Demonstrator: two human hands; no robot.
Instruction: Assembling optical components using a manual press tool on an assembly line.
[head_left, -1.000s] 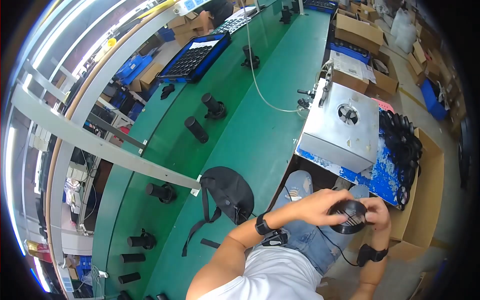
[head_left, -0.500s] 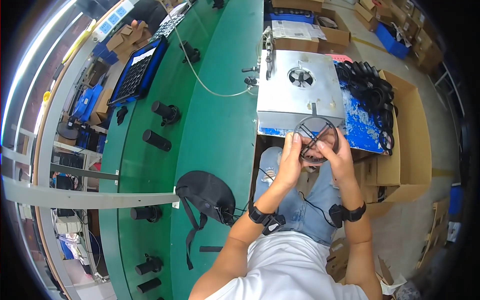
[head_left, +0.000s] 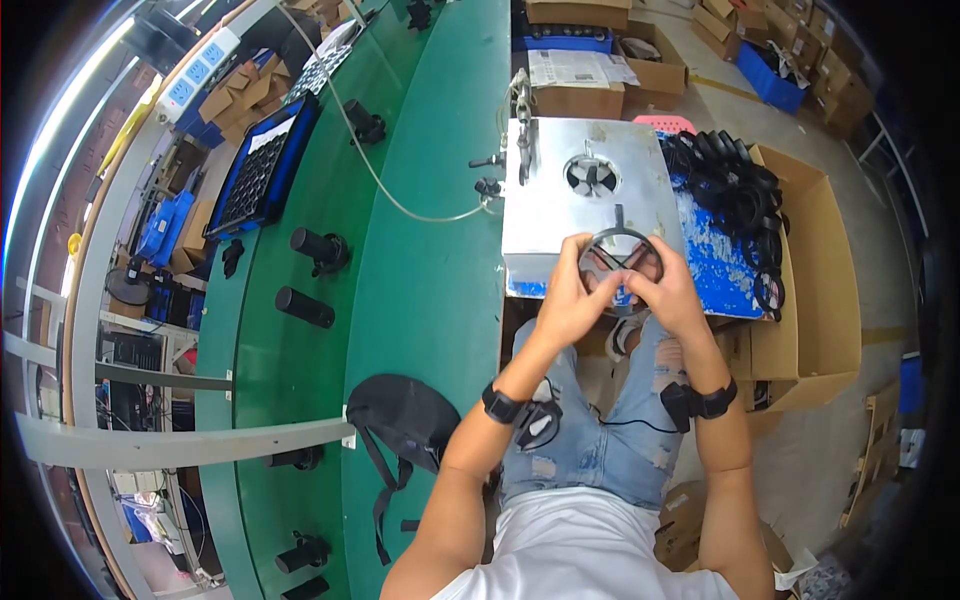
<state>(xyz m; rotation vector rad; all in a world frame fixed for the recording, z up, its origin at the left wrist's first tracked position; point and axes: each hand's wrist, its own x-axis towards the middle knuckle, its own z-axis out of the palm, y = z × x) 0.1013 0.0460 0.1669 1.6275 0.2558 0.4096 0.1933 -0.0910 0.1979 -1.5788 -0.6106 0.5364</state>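
Well, both bare hands are clamped on one black ring with crossing bars (head_left: 621, 231), held up in front of the person, over the near edge of the metal box (head_left: 556, 222) in this view. The left hand (head_left: 567, 305) grips its left side and the right hand (head_left: 676, 297) its right, the two thumbs meeting low across its face; a short dark tab stands at its top. The box has a round opening with a bladed insert (head_left: 592, 176) and sits on a blue, paint-worn worktop (head_left: 712, 262), beside a heap of black rings (head_left: 745, 205). An open cardboard carton (head_left: 827, 290) stands to the right. On the left runs a green worktop (head_left: 430, 290), carrying a black bag (head_left: 405, 420) and black cylinders (head_left: 304, 307), some lying on their sides
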